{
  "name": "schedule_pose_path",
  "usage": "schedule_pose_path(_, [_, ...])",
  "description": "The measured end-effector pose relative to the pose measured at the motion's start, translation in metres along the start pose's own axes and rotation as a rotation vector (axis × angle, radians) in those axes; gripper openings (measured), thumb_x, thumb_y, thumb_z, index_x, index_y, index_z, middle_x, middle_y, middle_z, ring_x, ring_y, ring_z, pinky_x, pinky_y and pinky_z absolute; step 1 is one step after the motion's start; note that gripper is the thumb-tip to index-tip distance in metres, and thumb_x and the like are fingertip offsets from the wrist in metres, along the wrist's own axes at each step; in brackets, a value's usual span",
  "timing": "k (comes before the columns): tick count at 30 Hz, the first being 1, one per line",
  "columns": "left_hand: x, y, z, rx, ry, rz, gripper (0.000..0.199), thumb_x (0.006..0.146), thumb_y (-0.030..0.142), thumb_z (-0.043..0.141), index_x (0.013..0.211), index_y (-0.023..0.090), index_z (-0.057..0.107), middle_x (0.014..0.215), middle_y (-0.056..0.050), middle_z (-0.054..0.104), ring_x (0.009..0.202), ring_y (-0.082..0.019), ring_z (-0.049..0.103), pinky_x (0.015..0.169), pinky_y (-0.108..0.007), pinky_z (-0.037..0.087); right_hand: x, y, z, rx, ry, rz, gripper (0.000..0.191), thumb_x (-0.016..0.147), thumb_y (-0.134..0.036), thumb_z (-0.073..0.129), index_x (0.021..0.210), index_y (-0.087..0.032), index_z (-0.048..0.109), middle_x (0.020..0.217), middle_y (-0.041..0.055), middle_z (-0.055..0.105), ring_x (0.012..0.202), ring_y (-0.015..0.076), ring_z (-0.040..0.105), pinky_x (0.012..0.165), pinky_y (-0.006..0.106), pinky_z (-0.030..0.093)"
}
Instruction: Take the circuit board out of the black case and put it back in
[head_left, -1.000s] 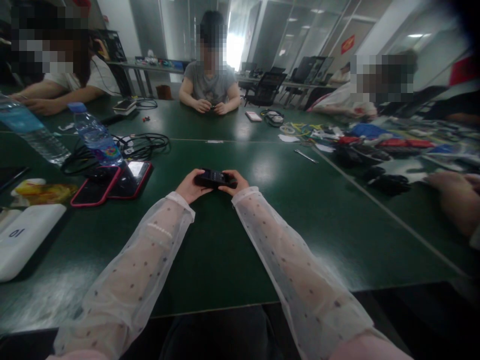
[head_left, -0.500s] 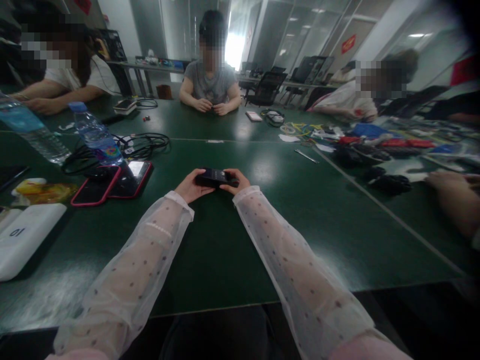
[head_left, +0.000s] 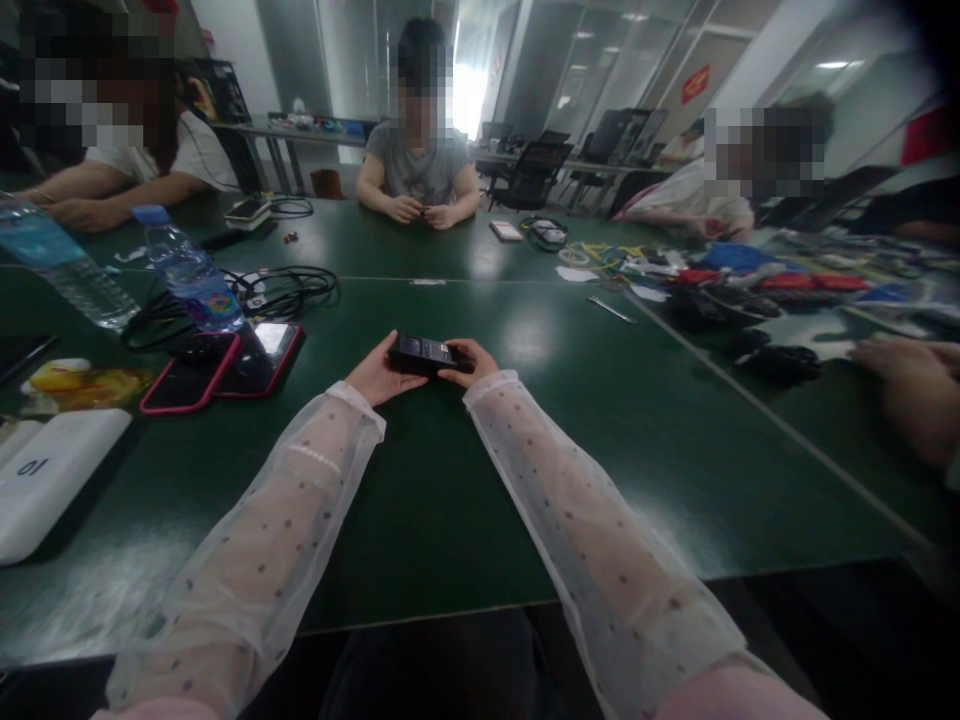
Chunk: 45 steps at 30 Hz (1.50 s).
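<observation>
A small black box-shaped device with a lit screen [head_left: 424, 352] is held just above the green table [head_left: 457, 480], its screen facing up toward me. My left hand [head_left: 379, 374] grips its left end, thumb at the near left edge and fingers underneath. At the right end, my right hand [head_left: 471, 362] is closed on the device, with fingertips by the screen's right side. The small text on the screen is too blurred to read. Sheer white dotted sleeves cover both my forearms.
Left of my hands lie two red-edged phones [head_left: 259, 362], water bottles [head_left: 191, 270], black cables [head_left: 300, 285] and a white case [head_left: 60, 485]. A thin metal strip [head_left: 611, 310] and a heap of cables [head_left: 750, 290] lie to the right. Several people sit around the table.
My left thumb has lifted back from the screen, so more of its display shows. The device stays in both hands at about the same spot.
</observation>
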<state>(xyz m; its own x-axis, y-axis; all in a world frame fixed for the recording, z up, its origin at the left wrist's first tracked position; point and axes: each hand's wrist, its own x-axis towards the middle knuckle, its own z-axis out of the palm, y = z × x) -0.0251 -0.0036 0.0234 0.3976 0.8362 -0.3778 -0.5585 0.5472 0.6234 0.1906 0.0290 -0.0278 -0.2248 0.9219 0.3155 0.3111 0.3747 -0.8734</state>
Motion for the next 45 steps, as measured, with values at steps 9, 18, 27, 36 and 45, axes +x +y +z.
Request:
schedule_pose_path(9, [0.004, 0.002, -0.005, -0.055, -0.003, -0.034, 0.053, 0.095, 0.049, 0.04, 0.135, 0.014, 0.04, 0.112, -0.019, 0.063, 0.104, -0.032, 0.065, 0.087, -0.045, 0.054, 0.001, -0.007, -0.004, 0.178, -0.007, 0.03, 0.065, 0.054, -0.045, 0.084, 0.109, -0.022, 0.057, 0.111, 0.0103, 0.066, 0.111, 0.0271, 0.062, 0.101, 0.048, 0.046])
schedule_pose_path(18, [0.007, 0.002, -0.009, -0.082, -0.037, -0.053, 0.054, 0.096, 0.046, 0.04, 0.136, 0.009, 0.039, 0.116, -0.023, 0.06, 0.107, -0.032, 0.063, 0.086, -0.043, 0.055, 0.006, -0.011, -0.013, 0.242, 0.07, 0.056, 0.076, 0.046, -0.058, 0.084, 0.107, -0.022, 0.057, 0.108, 0.0102, 0.068, 0.107, 0.0278, 0.064, 0.099, 0.049, 0.047])
schedule_pose_path(27, [0.001, 0.003, -0.005, -0.098, -0.025, -0.066, 0.057, 0.096, 0.046, 0.041, 0.14, 0.009, 0.037, 0.125, -0.024, 0.056, 0.114, -0.032, 0.061, 0.088, -0.04, 0.056, 0.01, 0.006, -0.037, -0.117, 0.445, 0.038, 0.062, 0.061, -0.048, 0.076, 0.112, -0.02, 0.053, 0.101, 0.0092, 0.066, 0.09, 0.0245, 0.064, 0.083, 0.044, 0.053])
schedule_pose_path(36, [0.0, 0.003, -0.006, -0.1, -0.04, -0.075, 0.059, 0.096, 0.045, 0.041, 0.143, 0.01, 0.033, 0.131, -0.024, 0.052, 0.119, -0.032, 0.057, 0.091, -0.04, 0.055, 0.013, 0.031, -0.049, -0.478, 0.535, 0.071, 0.052, 0.062, -0.035, 0.075, 0.108, -0.018, 0.055, 0.105, 0.0115, 0.064, 0.094, 0.027, 0.06, 0.086, 0.047, 0.05])
schedule_pose_path(45, [0.003, 0.004, -0.008, -0.1, -0.059, -0.079, 0.058, 0.097, 0.045, 0.04, 0.142, 0.009, 0.034, 0.13, -0.024, 0.054, 0.121, -0.032, 0.056, 0.092, -0.04, 0.055, 0.011, 0.029, -0.047, -0.58, 0.503, 0.14, 0.06, 0.06, -0.037, 0.077, 0.112, -0.015, 0.054, 0.107, 0.0147, 0.06, 0.104, 0.0317, 0.055, 0.094, 0.051, 0.043])
